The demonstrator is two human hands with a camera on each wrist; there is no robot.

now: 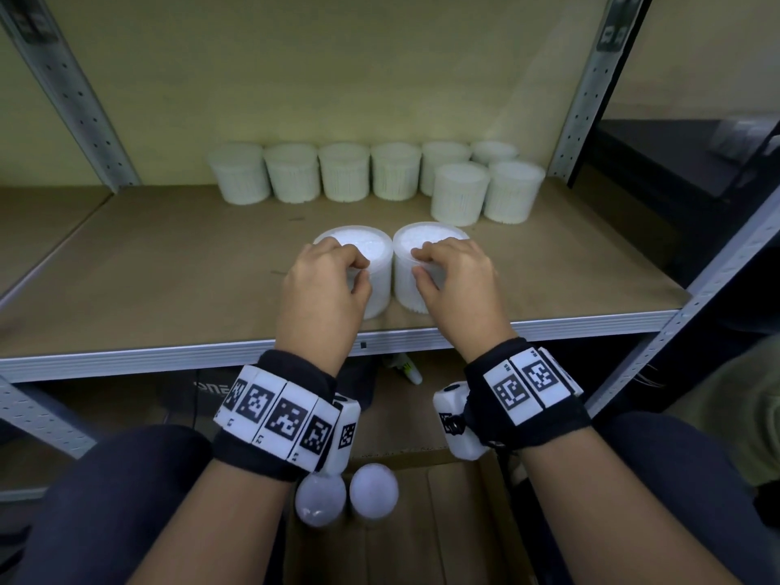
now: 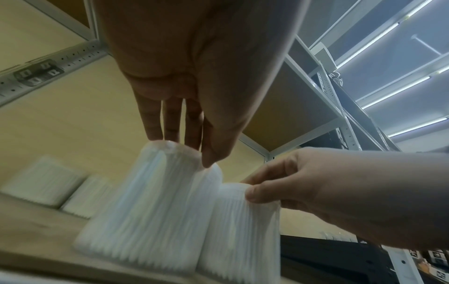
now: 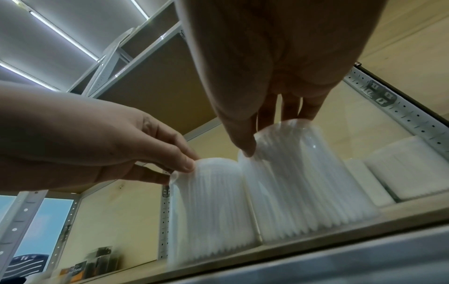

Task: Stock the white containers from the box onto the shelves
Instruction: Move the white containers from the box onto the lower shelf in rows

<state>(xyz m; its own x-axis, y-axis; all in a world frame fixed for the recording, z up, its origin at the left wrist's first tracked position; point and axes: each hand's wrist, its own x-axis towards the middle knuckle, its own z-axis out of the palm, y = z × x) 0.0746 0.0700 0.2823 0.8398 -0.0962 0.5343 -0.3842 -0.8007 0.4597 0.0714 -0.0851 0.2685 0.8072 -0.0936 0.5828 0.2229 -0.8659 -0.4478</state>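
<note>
Nearest the camera, two white round-topped containers (image 1: 346, 498) are still waiting upright in the open cardboard box (image 1: 447, 525) below the wrists, so the box is not yet emptied; whether more are lying hidden under the arms is impossible to tell. Above them, the left hand (image 1: 325, 285) is gripping the rim of the left white container (image 1: 363, 263), thumb on the near side and fingers curled over the lid, and the container is sitting on the brown shelf board (image 1: 169, 280) near its front edge. Touching it on the right, the right white container (image 1: 422, 259) is being held the same way by the right hand (image 1: 456, 280), thumb and fingertips pinching the top edge. Both tubs are looking upright and seated, so this pair is judged as nearly placed, with only release or a push toward the back remaining. Further back, a row of stocked containers (image 1: 344, 173) is standing along the rear wall, running left to right, with two more (image 1: 485, 192) sitting just in front at the right end. Stocking appears well advanced, with at least the two boxed containers left.
</note>
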